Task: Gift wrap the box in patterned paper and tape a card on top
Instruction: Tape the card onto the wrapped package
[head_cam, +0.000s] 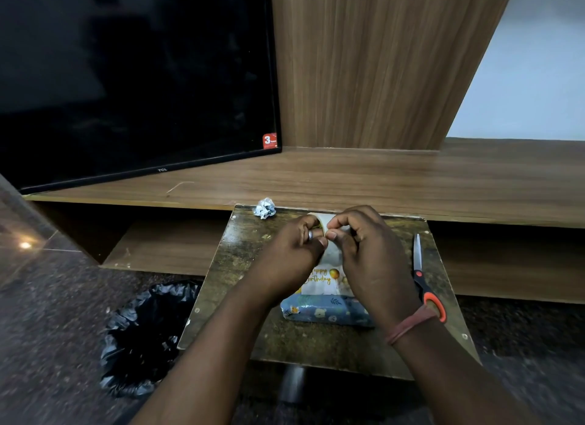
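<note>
The black television (136, 76) is showing the brand "TCL" on its lower frame, and a red sticker (269, 140) in its corner is carrying a big "3". The card (321, 280) is reading "Happy Birthday", partly hidden.

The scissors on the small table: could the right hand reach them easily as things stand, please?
Probably yes. The scissors lie uncovered beside the right hand, nothing between them, but that hand and the left hand hold the tape roll, so it must let go first.

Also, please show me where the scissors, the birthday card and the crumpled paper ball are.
scissors (418, 274): head view, on the pivot where blades meet handles.
birthday card (319, 279): head view, on the gold lettering of its face.
crumpled paper ball (264, 208): head view, on its middle.
</note>
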